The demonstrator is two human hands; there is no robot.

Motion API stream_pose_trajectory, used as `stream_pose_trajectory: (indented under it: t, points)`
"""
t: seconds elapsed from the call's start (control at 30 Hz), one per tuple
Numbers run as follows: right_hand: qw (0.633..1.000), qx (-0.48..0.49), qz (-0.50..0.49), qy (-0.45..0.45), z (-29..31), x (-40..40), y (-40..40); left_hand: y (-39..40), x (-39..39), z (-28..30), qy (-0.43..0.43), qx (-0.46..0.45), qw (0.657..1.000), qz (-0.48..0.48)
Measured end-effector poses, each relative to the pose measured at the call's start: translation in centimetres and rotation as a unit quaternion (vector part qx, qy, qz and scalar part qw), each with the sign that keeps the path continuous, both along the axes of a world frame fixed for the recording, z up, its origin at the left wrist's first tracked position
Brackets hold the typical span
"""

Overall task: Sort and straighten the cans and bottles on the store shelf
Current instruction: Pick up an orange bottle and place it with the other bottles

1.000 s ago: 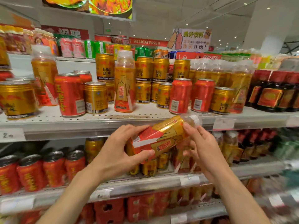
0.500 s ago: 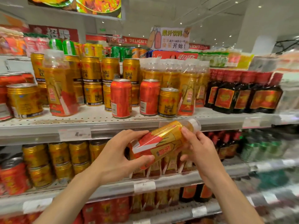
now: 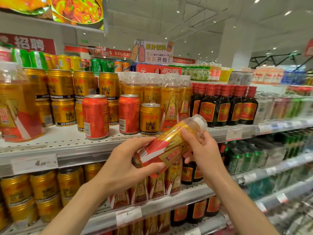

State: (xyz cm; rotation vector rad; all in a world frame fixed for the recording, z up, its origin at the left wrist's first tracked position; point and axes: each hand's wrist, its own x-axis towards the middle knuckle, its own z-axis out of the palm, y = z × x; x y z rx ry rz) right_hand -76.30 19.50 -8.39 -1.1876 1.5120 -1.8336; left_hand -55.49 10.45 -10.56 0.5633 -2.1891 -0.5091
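Sorting looks partly done: on the shelf (image 3: 71, 141) mid-frame, gold bottles (image 3: 171, 102) stand grouped at centre beside dark bottles (image 3: 225, 106), yet red cans (image 3: 95, 117) sit mixed among gold cans (image 3: 149, 118). One bottle (image 3: 166, 146) lies tilted below the shelf edge, left hand (image 3: 123, 165) fingers wrapped round its base, right hand (image 3: 202, 150) fingers curled at its neck, not yet placed.

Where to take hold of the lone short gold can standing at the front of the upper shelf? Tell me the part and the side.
Grip the short gold can around its round side wall, coming from the front. It stands upright at the shelf edge; a red can on its left and gold plastic bottles right and behind block other approaches.
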Motion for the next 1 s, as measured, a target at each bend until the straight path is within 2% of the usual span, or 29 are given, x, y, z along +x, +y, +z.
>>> stream_pose_trajectory:
  t: [0.13,0.3,0.4,0.47,0.6,0.77,1.0]
  points:
    - [0.999,-0.027,-0.016,0.012,1.3,-2.7,-0.5,-0.3,-2.5,1.0,-0.005,-0.026,1.0,0.013]
    - [0.994,-0.064,-0.023,0.08,4.8,-6.8,-1.8,-0.6,-6.1,3.1,-0.013,-0.123,0.99,0.064]
    - [0.983,-0.069,-0.036,0.169,7.3,-9.3,-3.1,-1.8,-7.0,4.6,0.037,-0.207,0.966,0.149]
    - [0.975,-0.071,-0.047,0.206,8.3,-10.9,-4.4,-2.7,-7.0,5.1,0.034,-0.248,0.943,0.221]
    - [0.955,-0.078,-0.065,0.28,9.2,-12.8,-7.0,-3.8,-7.3,5.4,-0.02,-0.246,0.919,0.308]
    - [0.926,-0.06,-0.072,0.365,9.1,-13.5,-9.4,-3.8,-8.2,5.6,-0.09,-0.236,0.92,0.298]
    - [0.889,-0.063,-0.083,0.445,9.0,-13.1,-10.5,-4.4,-9.0,5.7,-0.085,-0.222,0.931,0.277]
